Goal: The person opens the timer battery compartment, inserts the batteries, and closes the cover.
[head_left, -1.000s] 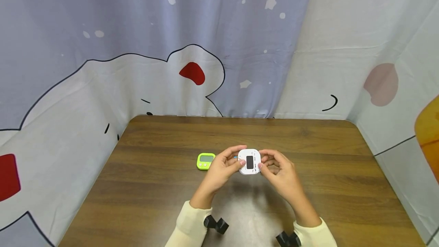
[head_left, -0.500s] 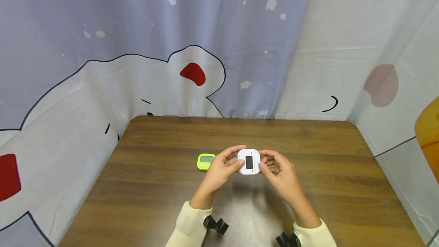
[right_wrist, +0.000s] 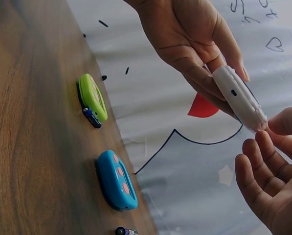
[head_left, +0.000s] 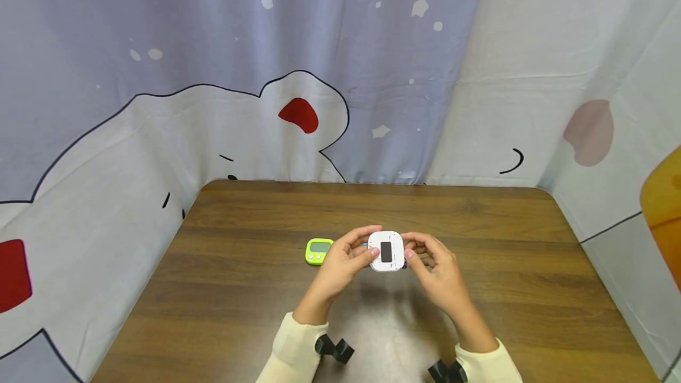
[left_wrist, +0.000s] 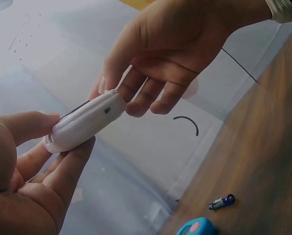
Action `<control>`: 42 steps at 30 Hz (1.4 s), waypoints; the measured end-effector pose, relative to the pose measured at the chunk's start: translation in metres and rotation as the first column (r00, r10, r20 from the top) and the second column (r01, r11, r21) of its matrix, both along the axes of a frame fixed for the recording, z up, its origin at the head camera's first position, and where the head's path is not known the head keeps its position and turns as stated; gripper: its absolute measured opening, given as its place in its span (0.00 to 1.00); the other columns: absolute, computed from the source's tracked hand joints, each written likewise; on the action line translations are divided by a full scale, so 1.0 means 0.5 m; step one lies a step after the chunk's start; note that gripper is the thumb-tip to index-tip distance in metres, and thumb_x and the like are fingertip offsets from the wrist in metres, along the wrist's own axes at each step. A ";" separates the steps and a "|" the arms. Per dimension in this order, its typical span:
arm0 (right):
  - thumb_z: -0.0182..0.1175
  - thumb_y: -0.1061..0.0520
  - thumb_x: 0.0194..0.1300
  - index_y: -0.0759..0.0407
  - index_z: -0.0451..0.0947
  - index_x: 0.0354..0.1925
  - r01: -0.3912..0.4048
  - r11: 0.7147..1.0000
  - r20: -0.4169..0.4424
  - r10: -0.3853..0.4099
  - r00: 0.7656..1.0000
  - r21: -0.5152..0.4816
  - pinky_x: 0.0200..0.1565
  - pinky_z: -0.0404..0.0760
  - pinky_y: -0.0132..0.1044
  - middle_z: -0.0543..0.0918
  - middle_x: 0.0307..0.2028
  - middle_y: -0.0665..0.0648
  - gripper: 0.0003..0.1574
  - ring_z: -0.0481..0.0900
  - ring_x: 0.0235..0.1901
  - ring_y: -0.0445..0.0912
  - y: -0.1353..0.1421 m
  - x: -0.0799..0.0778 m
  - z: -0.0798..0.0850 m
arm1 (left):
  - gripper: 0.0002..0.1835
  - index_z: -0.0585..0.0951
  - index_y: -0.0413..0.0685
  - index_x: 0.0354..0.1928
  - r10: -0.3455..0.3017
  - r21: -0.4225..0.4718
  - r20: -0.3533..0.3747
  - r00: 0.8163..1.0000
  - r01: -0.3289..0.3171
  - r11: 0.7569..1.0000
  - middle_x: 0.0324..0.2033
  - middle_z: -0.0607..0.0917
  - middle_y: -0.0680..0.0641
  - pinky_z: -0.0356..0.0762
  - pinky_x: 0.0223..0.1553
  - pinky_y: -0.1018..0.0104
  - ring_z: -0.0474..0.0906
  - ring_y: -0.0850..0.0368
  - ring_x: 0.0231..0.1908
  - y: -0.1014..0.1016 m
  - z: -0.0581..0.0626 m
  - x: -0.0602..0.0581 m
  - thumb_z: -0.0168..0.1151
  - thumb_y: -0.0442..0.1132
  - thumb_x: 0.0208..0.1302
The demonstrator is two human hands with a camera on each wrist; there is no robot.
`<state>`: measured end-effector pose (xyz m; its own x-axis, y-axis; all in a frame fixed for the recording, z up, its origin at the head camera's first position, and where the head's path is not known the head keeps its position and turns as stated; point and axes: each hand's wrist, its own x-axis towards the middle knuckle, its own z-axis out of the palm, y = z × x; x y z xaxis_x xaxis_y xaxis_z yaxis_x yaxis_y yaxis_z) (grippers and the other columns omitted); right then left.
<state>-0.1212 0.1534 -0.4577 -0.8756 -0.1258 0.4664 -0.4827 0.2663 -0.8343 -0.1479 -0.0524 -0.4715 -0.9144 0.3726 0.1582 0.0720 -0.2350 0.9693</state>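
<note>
Over the last half second the thumb of the right hand [head_left: 438, 270] shifts, in the head view, from over the edge of the white timer [head_left: 386, 251] to just beside it; the timer barely moves, so the left hand [head_left: 343, 265] probably bears it while the right works at that edge. Left hand grip: pinching the timer above the table [head_left: 255, 288], thumb on its face, fingers behind. Right hand grip: thumb and fingertips at the timer's edge, pinch or light contact, cannot tell.
</note>
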 end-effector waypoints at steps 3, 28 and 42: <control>0.58 0.74 0.64 0.71 0.75 0.52 -0.044 0.998 0.027 0.046 0.999 -0.055 0.35 0.83 0.33 0.80 0.39 0.64 0.17 0.80 0.37 0.49 -0.002 0.005 0.013 | 0.22 0.74 0.41 0.63 -0.003 0.007 -0.001 1.000 0.003 1.000 0.51 0.79 0.38 0.82 0.42 0.64 0.81 0.52 0.47 0.000 0.000 -0.001 0.61 0.30 0.67; 0.54 0.75 0.66 0.77 0.67 0.59 -0.326 0.877 0.108 0.384 0.917 -0.352 0.44 0.83 0.40 0.78 0.46 0.69 0.23 0.81 0.44 0.48 0.031 -0.025 -0.034 | 0.24 0.70 0.33 0.65 -0.057 0.006 -0.018 0.998 0.057 0.998 0.53 0.79 0.37 0.82 0.45 0.63 0.81 0.51 0.48 -0.005 -0.004 -0.006 0.59 0.29 0.67; 0.51 0.75 0.68 0.74 0.64 0.61 -0.416 0.750 0.159 0.560 0.813 -0.514 0.47 0.82 0.40 0.78 0.49 0.60 0.23 0.78 0.48 0.47 0.041 -0.033 -0.045 | 0.24 0.71 0.35 0.65 -0.085 0.018 0.011 0.996 0.085 0.996 0.54 0.80 0.35 0.81 0.48 0.61 0.81 0.51 0.50 -0.001 -0.002 -0.003 0.60 0.29 0.67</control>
